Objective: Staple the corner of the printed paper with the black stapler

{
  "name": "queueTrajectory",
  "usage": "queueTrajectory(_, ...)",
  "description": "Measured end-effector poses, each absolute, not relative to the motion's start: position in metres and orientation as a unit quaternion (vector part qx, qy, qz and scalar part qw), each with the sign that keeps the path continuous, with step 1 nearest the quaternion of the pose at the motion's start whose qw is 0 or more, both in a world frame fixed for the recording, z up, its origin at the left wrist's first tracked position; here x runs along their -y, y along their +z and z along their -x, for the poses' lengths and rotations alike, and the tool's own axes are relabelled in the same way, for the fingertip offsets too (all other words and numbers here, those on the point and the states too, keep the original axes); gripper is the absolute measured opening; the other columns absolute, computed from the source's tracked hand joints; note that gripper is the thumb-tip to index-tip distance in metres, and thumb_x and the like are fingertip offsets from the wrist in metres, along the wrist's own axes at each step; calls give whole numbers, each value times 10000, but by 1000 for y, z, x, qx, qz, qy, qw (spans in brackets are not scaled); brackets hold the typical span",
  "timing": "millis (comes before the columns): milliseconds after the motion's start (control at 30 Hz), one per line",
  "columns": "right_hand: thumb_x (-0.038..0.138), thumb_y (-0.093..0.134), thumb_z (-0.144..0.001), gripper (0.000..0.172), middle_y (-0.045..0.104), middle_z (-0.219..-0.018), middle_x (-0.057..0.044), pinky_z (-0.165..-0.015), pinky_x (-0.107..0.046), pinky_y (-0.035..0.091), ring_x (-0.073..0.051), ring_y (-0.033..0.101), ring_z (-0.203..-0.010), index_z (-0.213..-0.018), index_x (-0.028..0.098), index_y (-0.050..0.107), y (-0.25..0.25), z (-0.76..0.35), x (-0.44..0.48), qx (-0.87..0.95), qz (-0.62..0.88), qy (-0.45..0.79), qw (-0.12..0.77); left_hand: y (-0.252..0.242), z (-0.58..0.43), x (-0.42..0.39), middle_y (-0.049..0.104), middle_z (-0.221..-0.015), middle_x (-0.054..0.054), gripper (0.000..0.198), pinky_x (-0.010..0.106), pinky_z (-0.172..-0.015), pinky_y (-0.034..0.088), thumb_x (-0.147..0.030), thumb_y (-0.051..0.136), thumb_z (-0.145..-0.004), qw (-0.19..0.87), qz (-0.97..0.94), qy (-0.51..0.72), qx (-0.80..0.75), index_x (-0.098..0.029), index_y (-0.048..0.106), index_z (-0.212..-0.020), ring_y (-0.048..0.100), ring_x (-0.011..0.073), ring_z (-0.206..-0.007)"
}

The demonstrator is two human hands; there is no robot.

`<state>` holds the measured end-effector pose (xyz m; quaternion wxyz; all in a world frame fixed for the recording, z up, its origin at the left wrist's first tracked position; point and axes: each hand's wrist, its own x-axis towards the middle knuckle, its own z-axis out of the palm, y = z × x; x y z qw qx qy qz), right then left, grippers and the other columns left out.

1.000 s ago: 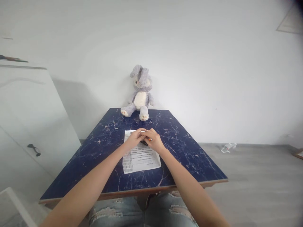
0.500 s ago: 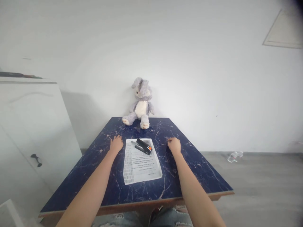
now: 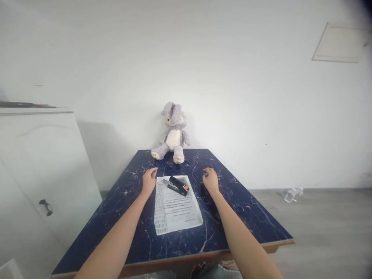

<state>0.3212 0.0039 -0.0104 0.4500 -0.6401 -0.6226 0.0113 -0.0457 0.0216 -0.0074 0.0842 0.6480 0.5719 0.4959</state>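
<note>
A black stapler (image 3: pixel 179 186) with an orange mark lies on printed sheets of paper (image 3: pixel 178 213), near their far edge. My left hand (image 3: pixel 149 182) is raised beside the paper's left edge, fingers bent and apart from the thumb, with nothing in it. To the right of the paper, my right hand (image 3: pixel 211 181) has loosely curved fingers and a gap between thumb and forefinger, also holding nothing. Neither hand touches the stapler.
The dark blue marbled table (image 3: pixel 116 217) bears everything. A grey plush rabbit (image 3: pixel 173 135) sits at its far edge against the wall. White cabinet (image 3: pixel 43 162) stands to the left. A clear plastic bottle (image 3: pixel 292 195) lies on the floor at right.
My left hand has lifted from lying flat and moved inward toward the paper. My right hand has shifted slightly inward, its fingers loosening. The view has tilted up a little.
</note>
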Motion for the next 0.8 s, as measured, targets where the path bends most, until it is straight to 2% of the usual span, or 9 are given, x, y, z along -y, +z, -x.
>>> queueTrajectory(100, 133, 483, -816, 374, 739, -1124, -116, -911, -343, 569, -221, 709, -896, -1054, 156, 770, -9, -309, -5, 653, 584, 24, 482, -6, 28, -18, 781, -1159, 126, 336, 382, -914, 588, -341, 584, -990, 190, -604, 617, -467, -175, 762, -1221, 737, 241, -978)
queueTrajectory(200, 145, 504, -814, 308, 736, -1013, -95, -828, -334, 576, -201, 678, -770, -982, 167, 761, -7, -302, -3, 676, 543, 34, 497, 4, 12, -9, 775, -1090, 118, 441, 329, -786, 580, -521, 634, -970, 257, -558, 663, -428, -166, 762, -1197, 690, 192, -824)
queueTrajectory(267, 160, 515, -860, 282, 720, -1008, -98, -847, -349, 571, -216, 670, -819, -1006, 170, 757, -2, -297, 3, 690, 518, 27, 505, 13, 2, 1, 763, -1111, 119, 467, 313, -784, 579, -578, 663, -947, 287, -552, 678, -392, -165, 761, -1140, 678, 174, -826)
queueTrajectory(367, 228, 514, -987, 280, 684, -1068, -120, -955, -401, 545, -260, 644, -1007, -1149, 184, 739, 9, -285, 22, 706, 464, -23, 534, 24, -12, 18, 756, -1055, 100, 415, 309, -790, 585, -551, 750, -895, 324, -588, 660, -338, -171, 746, -1062, 684, 165, -823)
queueTrajectory(467, 307, 530, -1059, 314, 660, -1136, -119, -1029, -421, 520, -262, 620, -1101, -1320, 216, 679, 20, -266, 42, 763, 375, -18, 526, 27, -23, 31, 732, -847, 51, 383, 275, -631, 544, -507, 827, -833, 349, -637, 603, -329, -163, 754, -985, 619, 129, -623)
queueTrajectory(500, 337, 548, -1066, 333, 656, -1158, -115, -1036, -421, 519, -258, 619, -1109, -1359, 225, 660, 22, -260, 47, 791, 340, 1, 509, 26, -26, 35, 733, -833, 47, 384, 268, -596, 527, -498, 831, -833, 354, -655, 580, -331, -163, 761, -1007, 602, 121, -588)
queueTrajectory(633, 436, 629, -1051, 443, 646, -1175, -97, -1026, -410, 527, -248, 615, -1098, -1452, 249, 612, 22, -246, 52, 861, 242, 81, 439, 21, -31, 39, 776, -943, 70, 451, 301, -742, 580, -436, 887, -789, 338, -695, 551, -315, -179, 760, -1136, 716, 187, -802)
queueTrajectory(800, 431, 699, -1002, 543, 649, -1121, -86, -978, -423, 539, -252, 606, -1022, -1492, 239, 563, 9, -246, 40, 833, 327, 112, 432, 18, -25, 28, 763, -1043, 80, 255, 312, -828, 587, -417, 763, -911, 244, -686, 590, -349, -203, 815, -1039, 735, 205, -952)
